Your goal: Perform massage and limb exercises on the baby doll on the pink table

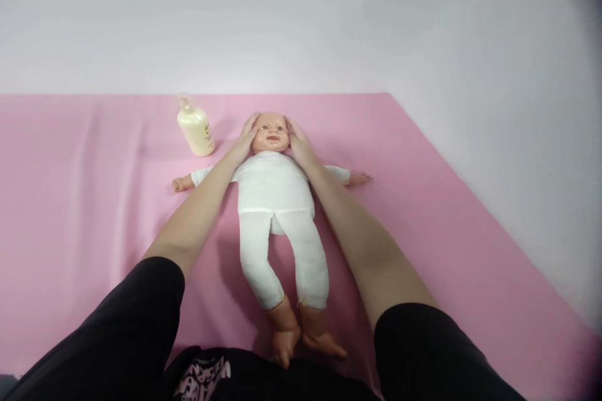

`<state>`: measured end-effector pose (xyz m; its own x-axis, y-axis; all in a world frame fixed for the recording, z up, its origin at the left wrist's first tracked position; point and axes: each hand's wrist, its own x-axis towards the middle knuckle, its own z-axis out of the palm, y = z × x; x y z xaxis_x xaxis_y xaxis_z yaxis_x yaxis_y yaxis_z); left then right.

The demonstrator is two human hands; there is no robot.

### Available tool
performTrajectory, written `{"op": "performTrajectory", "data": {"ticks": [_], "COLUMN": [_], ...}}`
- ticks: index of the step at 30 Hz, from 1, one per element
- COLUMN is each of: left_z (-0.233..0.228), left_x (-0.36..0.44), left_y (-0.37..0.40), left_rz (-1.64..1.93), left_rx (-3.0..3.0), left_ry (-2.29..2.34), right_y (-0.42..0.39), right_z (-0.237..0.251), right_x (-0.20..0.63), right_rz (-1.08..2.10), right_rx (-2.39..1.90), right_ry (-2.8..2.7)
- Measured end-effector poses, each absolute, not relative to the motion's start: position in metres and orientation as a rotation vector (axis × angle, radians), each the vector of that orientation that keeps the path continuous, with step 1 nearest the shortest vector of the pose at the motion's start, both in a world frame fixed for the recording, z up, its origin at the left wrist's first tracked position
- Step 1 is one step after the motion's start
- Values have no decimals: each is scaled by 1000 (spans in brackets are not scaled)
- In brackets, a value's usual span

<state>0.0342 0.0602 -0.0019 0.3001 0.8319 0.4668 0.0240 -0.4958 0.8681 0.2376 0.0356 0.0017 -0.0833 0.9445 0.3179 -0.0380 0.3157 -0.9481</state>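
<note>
Head view: the person's left hand and right hand lie along opposite sides of the smooth, hard-looking head of a baby doll in white cloth. Both are laid flat rather than curled into fists, cupping the head between them; how firmly they press, I cannot tell.

The doll lies face up on a smooth pink cover, arms spread sideways, bare feet toward the person. Its white top and white trousers are on. Each forearm crosses above one of the doll's arms; whether they touch is unclear.

Just beyond the left forearm, a pale yellow pump bottle stands near the head, apart from both hands. Black sleeves frame the near side.

The step in hand looks like a two-handed stroke or hold at the head. The next move probably calls for light, even contact on both sides, palms following the curve without turning the head.
</note>
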Motion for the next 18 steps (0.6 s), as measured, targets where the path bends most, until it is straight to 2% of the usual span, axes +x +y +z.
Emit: {"op": "performTrajectory", "data": {"ticks": [9, 18], "left_z": [-2, 2], "left_x": [27, 21], "left_y": [63, 49], "left_rz": [1203, 1130], "left_rx": [1690, 1765], "left_ry": [639, 616], "right_y": [39, 29], "right_z": [2, 3], "right_x": [240, 244], "right_rz": [1207, 1216], "right_rx": [-835, -812], "right_ry": [-1346, -1470]}}
